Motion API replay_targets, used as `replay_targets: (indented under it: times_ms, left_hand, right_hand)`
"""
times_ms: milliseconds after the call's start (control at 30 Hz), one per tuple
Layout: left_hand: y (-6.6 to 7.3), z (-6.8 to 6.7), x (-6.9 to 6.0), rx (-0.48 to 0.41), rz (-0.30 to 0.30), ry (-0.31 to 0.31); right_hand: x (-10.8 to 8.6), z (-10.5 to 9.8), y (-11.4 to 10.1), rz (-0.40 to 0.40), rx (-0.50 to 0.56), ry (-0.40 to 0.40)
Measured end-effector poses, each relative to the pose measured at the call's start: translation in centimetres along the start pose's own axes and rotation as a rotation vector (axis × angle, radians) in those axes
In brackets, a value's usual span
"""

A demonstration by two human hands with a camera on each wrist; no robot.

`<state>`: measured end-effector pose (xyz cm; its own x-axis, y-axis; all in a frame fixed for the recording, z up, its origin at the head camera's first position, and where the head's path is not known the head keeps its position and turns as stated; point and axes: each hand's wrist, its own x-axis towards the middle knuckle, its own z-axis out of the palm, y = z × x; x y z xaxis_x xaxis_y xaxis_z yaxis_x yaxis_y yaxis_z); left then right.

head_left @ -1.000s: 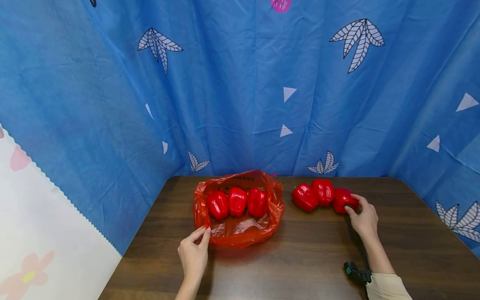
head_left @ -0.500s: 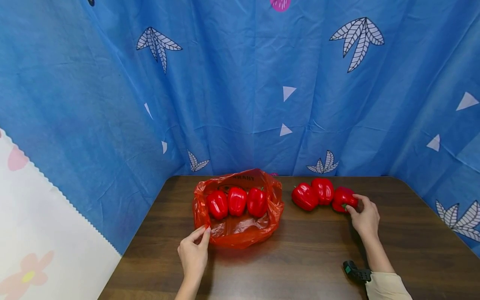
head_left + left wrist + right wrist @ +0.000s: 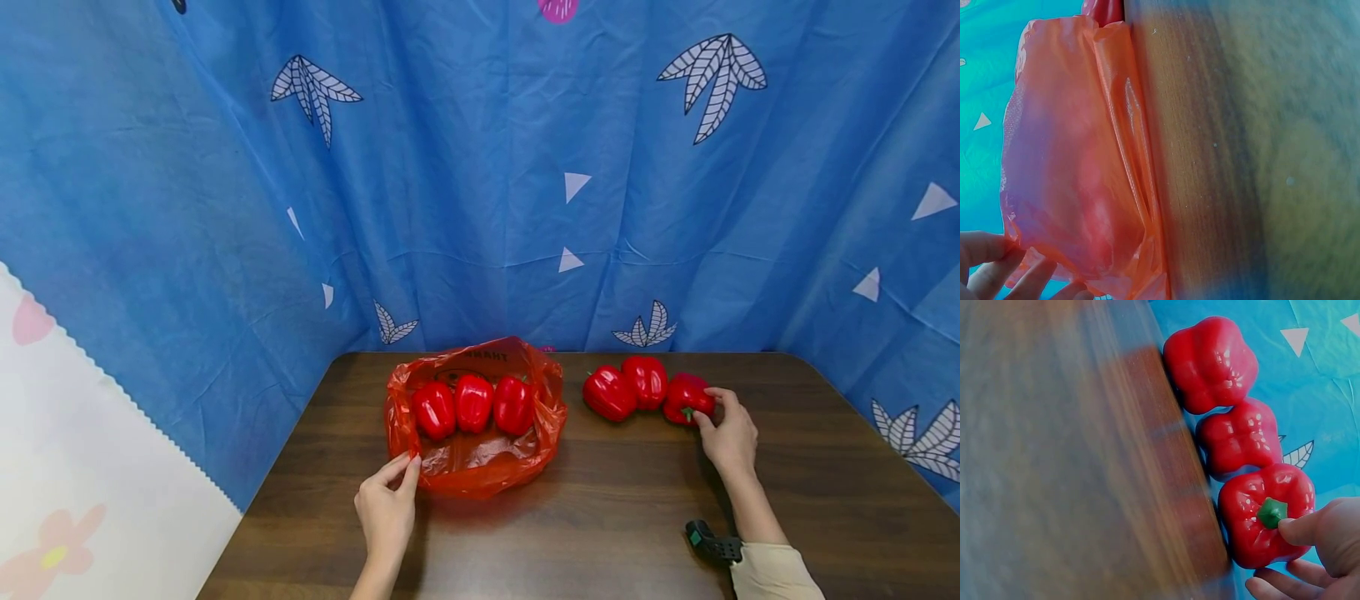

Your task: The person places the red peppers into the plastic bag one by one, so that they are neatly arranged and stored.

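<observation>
My left hand (image 3: 386, 504) pinches the near-left rim of a thin red plastic bag (image 3: 480, 483) between thumb and fingers. Three glossy red bell peppers lie in a row inside the bag, whose mouth is spread wide; the middle one (image 3: 474, 403) is flanked by the others. Farther right, my right hand (image 3: 731, 437) holds a red bell pepper (image 3: 684, 393) on the table. In the right wrist view the thumb lies beside the green stem (image 3: 1272, 514) of that pepper, with fingers curled at its side. Two more red bell peppers (image 3: 1211, 365) (image 3: 1241, 437) sit in line with it.
The dark wooden table (image 3: 570, 542) carries everything. A blue patterned curtain (image 3: 465, 208) hangs along its back edge and sides. A black strap device (image 3: 712, 546) sits on the right wrist, below a beige sleeve (image 3: 772, 573).
The bell pepper at the right hand has turned so its green stem faces the front. The right hand has barely shifted, and the left hand keeps its place on the bag.
</observation>
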<state>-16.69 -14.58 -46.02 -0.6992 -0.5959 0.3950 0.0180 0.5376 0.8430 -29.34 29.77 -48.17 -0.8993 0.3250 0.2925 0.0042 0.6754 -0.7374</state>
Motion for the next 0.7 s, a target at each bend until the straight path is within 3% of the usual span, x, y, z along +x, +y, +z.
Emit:
replay_targets:
  times_ms: [333,700]
  left_hand:
    - [0.05,-0.01,-0.01,0.002,-0.010,-0.003]
    - [0.05,0.01,0.03,0.009,0.002,0.002]
  right_hand:
    - [0.19,0.14,0.20,-0.054,-0.026,0.073]
    - [0.17,0.06,0.33,-0.114,-0.038,0.072]
